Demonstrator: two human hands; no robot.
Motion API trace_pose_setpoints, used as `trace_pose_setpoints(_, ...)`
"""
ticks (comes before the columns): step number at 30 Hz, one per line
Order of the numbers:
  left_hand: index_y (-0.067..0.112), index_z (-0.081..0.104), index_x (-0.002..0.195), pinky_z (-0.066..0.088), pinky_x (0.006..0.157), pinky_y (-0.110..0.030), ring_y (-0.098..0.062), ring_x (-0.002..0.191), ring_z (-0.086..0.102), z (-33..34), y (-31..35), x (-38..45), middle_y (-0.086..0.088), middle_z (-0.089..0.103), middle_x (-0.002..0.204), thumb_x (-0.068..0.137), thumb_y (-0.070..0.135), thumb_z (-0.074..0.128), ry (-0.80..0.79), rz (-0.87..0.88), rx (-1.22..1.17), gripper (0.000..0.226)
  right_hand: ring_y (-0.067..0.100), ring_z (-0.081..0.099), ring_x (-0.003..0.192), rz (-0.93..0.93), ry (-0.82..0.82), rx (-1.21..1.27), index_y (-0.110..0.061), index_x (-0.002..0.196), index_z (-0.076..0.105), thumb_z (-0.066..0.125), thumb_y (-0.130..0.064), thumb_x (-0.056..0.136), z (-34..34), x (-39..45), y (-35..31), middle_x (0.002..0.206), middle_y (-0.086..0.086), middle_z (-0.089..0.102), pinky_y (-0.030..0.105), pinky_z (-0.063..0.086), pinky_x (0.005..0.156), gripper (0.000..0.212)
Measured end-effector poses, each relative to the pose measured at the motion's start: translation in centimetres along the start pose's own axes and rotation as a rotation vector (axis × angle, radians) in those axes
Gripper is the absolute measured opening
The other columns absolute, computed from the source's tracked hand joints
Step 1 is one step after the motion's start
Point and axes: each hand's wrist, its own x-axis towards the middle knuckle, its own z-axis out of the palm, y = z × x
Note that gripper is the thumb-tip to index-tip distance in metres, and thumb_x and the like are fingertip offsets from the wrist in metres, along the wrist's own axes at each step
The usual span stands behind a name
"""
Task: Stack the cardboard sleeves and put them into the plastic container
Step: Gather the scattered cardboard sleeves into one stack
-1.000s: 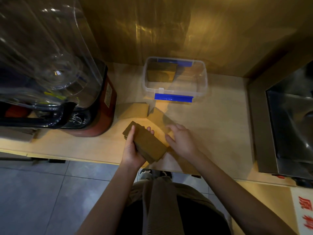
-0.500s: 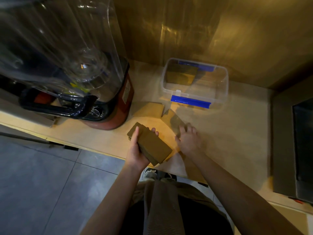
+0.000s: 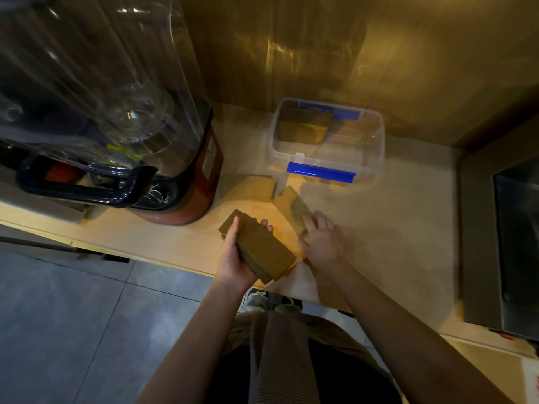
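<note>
My left hand grips a stack of brown cardboard sleeves just above the counter's front edge. My right hand lies flat, fingers spread, on a loose cardboard sleeve on the counter. Another loose sleeve lies flat to its left, near the blender. The clear plastic container with blue clips stands at the back against the wall. A stack of sleeves leans inside its left half.
A large blender with a clear cover and red base fills the counter's left side. A dark metal appliance borders the right. The pale counter ends near my body, with grey floor tiles below.
My right hand has slid forward onto the loose sleeve. My left hand keeps the stack in nearly the same place. The camera view has swung a little.
</note>
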Motion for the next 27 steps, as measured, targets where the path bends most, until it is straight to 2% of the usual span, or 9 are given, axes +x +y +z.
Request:
trace_pose_setpoints(2,0.016,0.063,0.089,0.05,0.082,-0.036,-0.017,0.083,0.065,-0.1,-0.1,0.0,-0.003,0.071,0.084,0.066,0.048,0.064,0.005,0.0,0.003,0.04,0.031,0.011,0.143,-0.009,-0.063,-0.031,-0.024,0.143,0.02,0.044,-0.036,0.092,0.3,0.2,-0.3,0.156,0.014,0.012,0.044,0.017,0.115,0.057)
trace_pose_setpoints(4,0.016,0.063,0.09,0.049,0.084,-0.036,-0.017,0.085,0.064,-0.2,-0.2,0.0,-0.003,0.071,0.085,0.065,0.048,0.065,0.005,-0.005,0.004,0.041,0.031,0.009,0.143,-0.001,-0.077,-0.062,-0.025,0.143,0.019,0.041,-0.036,0.093,0.5,0.3,-0.5,0.156,0.016,0.011,0.045,0.017,0.115,0.056)
trace_pose_setpoints(10,0.018,0.063,0.09,0.049,0.085,-0.039,-0.016,0.085,0.065,-0.7,0.0,-0.1,-0.002,0.07,0.088,0.065,0.05,0.064,0.004,0.005,0.017,0.041,0.032,0.03,0.133,0.013,0.042,-0.095,-0.02,0.133,0.038,0.045,-0.029,0.092,0.7,-0.3,-0.6,0.143,0.017,0.036,0.042,0.029,0.107,0.043)
trace_pose_setpoints(14,0.018,0.063,0.092,0.049,0.083,-0.039,-0.017,0.088,0.064,-0.7,0.1,-0.2,-0.002,0.071,0.088,0.065,0.05,0.065,0.021,0.003,0.016,0.041,0.031,0.037,0.127,0.023,0.04,-0.098,-0.015,0.127,0.045,0.05,-0.032,0.088,0.1,-0.3,-0.4,0.135,0.016,0.047,0.041,0.034,0.102,0.043)
trace_pose_setpoints(17,0.018,0.063,0.092,0.049,0.08,-0.039,-0.017,0.09,0.063,-0.6,0.0,-0.1,-0.002,0.071,0.087,0.066,0.049,0.064,0.022,-0.002,0.007,0.04,0.033,0.046,0.118,0.076,0.034,0.07,-0.01,0.121,0.049,0.054,-0.038,0.083,-1.2,-0.2,-0.1,0.124,0.017,0.055,0.041,0.039,0.097,0.048)
trace_pose_setpoints(21,0.017,0.064,0.089,0.049,0.08,-0.038,-0.017,0.086,0.064,-0.1,-0.3,0.1,-0.003,0.071,0.085,0.066,0.049,0.063,0.012,-0.005,0.02,0.04,0.031,0.05,0.111,0.21,0.208,0.463,-0.009,0.115,0.054,0.061,-0.035,0.079,-3.2,-1.5,-0.3,0.117,0.016,0.058,0.039,0.043,0.091,0.045)
trace_pose_setpoints(23,0.017,0.065,0.089,0.049,0.079,-0.038,-0.018,0.087,0.064,0.0,-0.5,0.3,-0.003,0.071,0.086,0.064,0.051,0.062,0.0,-0.01,0.005,0.043,0.026,0.052,0.108,0.181,0.241,0.636,-0.013,0.113,0.056,0.063,-0.031,0.078,-4.3,-2.6,-0.8,0.116,0.01,0.058,0.038,0.046,0.089,0.041)
trace_pose_setpoints(25,0.017,0.065,0.092,0.05,0.081,-0.038,-0.018,0.087,0.066,0.2,-0.8,0.5,-0.004,0.072,0.087,0.064,0.053,0.062,-0.034,-0.003,-0.003,0.046,0.02,0.054,0.105,0.084,0.233,0.768,-0.016,0.113,0.056,0.063,-0.032,0.076,-5.4,-4.2,-1.8,0.113,0.003,0.057,0.03,0.047,0.08,0.04)
trace_pose_setpoints(27,0.016,0.064,0.097,0.051,0.088,-0.038,-0.019,0.09,0.066,0.4,-1.0,0.7,-0.006,0.071,0.092,0.061,0.055,0.065,-0.073,-0.002,-0.002,0.054,0.014,0.051,0.1,0.006,0.2,0.788,-0.021,0.113,0.055,0.056,-0.046,0.069,-6.3,-5.9,-3.1,0.108,-0.005,0.051,0.023,0.04,0.072,0.05)
